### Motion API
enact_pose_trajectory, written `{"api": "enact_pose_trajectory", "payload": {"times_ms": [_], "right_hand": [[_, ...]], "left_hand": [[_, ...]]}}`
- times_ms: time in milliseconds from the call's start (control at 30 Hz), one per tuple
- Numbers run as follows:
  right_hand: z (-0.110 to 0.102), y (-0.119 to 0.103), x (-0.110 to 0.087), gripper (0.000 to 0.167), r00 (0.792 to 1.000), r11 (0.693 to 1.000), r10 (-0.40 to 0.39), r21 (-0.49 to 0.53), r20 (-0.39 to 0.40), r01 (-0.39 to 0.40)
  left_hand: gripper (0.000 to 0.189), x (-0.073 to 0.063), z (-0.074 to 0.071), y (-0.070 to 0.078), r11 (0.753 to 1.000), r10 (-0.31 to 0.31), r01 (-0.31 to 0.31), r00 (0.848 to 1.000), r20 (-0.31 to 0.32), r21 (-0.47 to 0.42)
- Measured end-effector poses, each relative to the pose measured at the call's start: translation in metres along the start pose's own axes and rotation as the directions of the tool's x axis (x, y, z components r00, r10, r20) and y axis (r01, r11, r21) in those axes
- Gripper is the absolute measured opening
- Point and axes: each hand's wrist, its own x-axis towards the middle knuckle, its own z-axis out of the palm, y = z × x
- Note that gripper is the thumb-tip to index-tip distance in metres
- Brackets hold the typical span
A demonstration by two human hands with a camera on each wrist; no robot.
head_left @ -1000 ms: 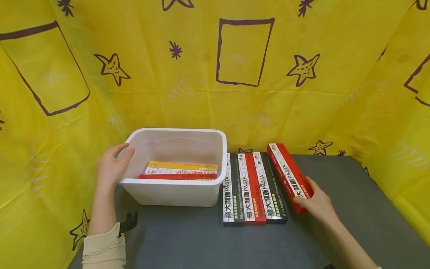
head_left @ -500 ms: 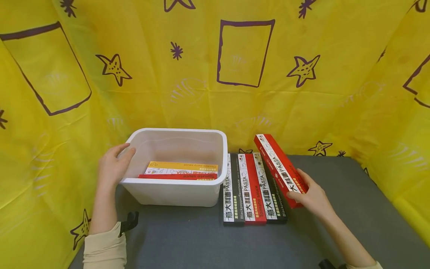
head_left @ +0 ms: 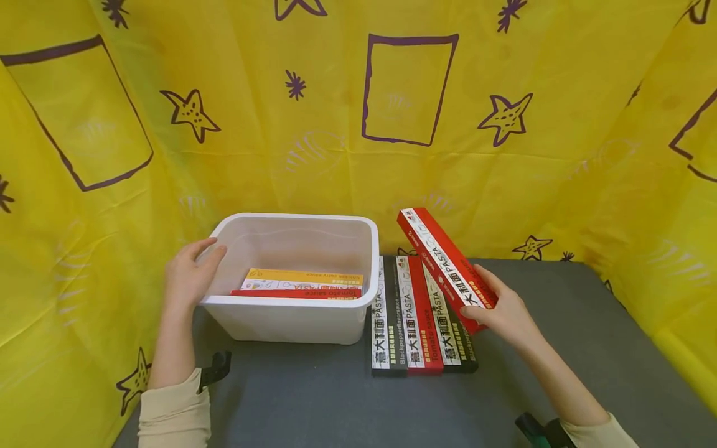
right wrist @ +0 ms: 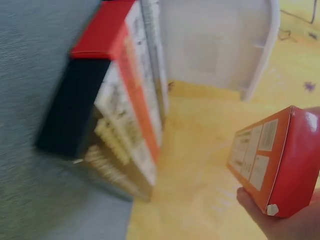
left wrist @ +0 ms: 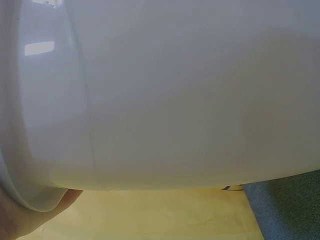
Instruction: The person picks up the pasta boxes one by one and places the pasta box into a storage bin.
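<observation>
My right hand (head_left: 501, 311) grips the near end of a red pasta box (head_left: 442, 264), raised and tilted with its far end up to the left. In the right wrist view, that box (right wrist: 275, 160) shows a printed label, and the thumb lies along it. Under it three pasta boxes lie side by side: a black one (head_left: 396, 336), a red one (head_left: 422, 323) and another black one (head_left: 456, 342), partly covered. My left hand (head_left: 190, 274) holds the left rim of a white plastic bin (head_left: 291, 320). Inside stand a yellow box (head_left: 308, 275) and a red box (head_left: 297, 294).
A dark grey table (head_left: 313, 398) carries everything. Yellow patterned cloth (head_left: 313, 124) hangs behind and along both sides. In the left wrist view the bin's smooth outer wall (left wrist: 175, 100) fills most of the picture.
My right hand has lifted the red pasta box and moved it left, over the rightmost black box. The left hand and the bin have stayed put.
</observation>
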Motion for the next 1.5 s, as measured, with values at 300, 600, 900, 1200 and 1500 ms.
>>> {"api": "enact_pose_trajectory", "payload": {"times_ms": [300, 600, 900, 1200, 1500], "right_hand": [[0.007, -0.033, 0.014, 0.086, 0.997, 0.996, -0.068, 0.055, 0.045, 0.065], [0.016, -0.059, 0.027, 0.087, 0.981, 0.989, -0.145, 0.053, 0.131, 0.139], [0.028, -0.069, 0.042, 0.088, 0.950, 0.978, -0.207, 0.073, 0.235, 0.195], [0.038, -0.088, 0.059, 0.085, 0.917, 0.965, -0.228, -0.053, 0.326, 0.258], [0.048, -0.114, 0.088, 0.072, 0.860, 0.893, -0.316, -0.181, 0.400, 0.412]], "left_hand": [[0.062, 0.000, -0.001, -0.002, 1.000, 0.000, 0.000, 1.000, -0.003, 0.016], [0.061, 0.000, -0.002, 0.000, 1.000, 0.022, -0.022, 1.000, -0.005, 0.022], [0.058, 0.002, 0.000, -0.001, 0.996, 0.074, -0.074, 0.997, 0.013, 0.044], [0.057, 0.000, -0.003, 0.001, 0.992, 0.104, -0.105, 0.994, 0.016, 0.066], [0.059, -0.001, -0.003, 0.001, 0.996, 0.059, -0.061, 0.998, 0.026, 0.063]]}}
